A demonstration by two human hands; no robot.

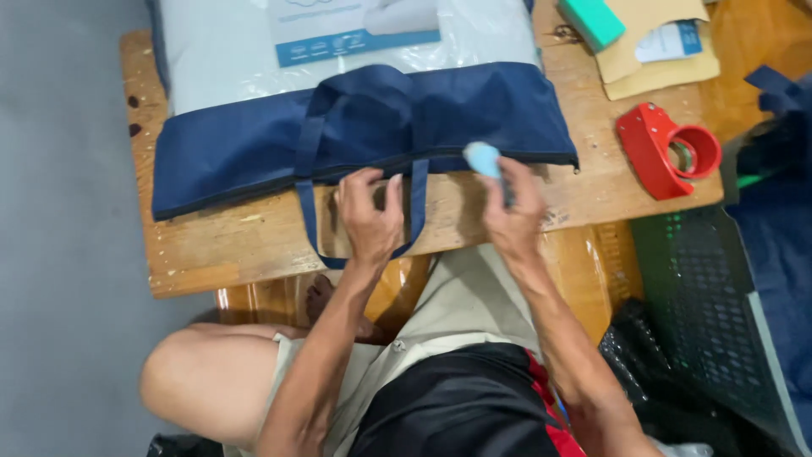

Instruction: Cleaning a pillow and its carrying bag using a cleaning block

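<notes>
Nearest: a black shirt with red trim, khaki shorts, a bare knee at near left. Both forearms reaching up from there to the near edge of a wooden surface.

Left hand: palm down on the wood, fingers curled, fingertips pressing at the near hem of a navy bag, between the two straps of its loop handle. Not closed around anything; only touching fabric and wood.

Right hand: just right of the left, closed around a dark slim tool, only partly seen. Pale blue blurred object at the top of that grip, over the bag's near edge; cannot tell what it is.

Bag lying flat across the middle of the surface, its navy band toward the person, handle loop hanging over the near edge. Beyond the navy band, clear plastic over something pale, with a white and blue printed card inside.

Far right on the surface: red tape dispenser, and further off brown envelopes with a teal block on top.

Off the surface at right: dark mesh basket with more navy fabric over it. Grey floor at left.
</notes>
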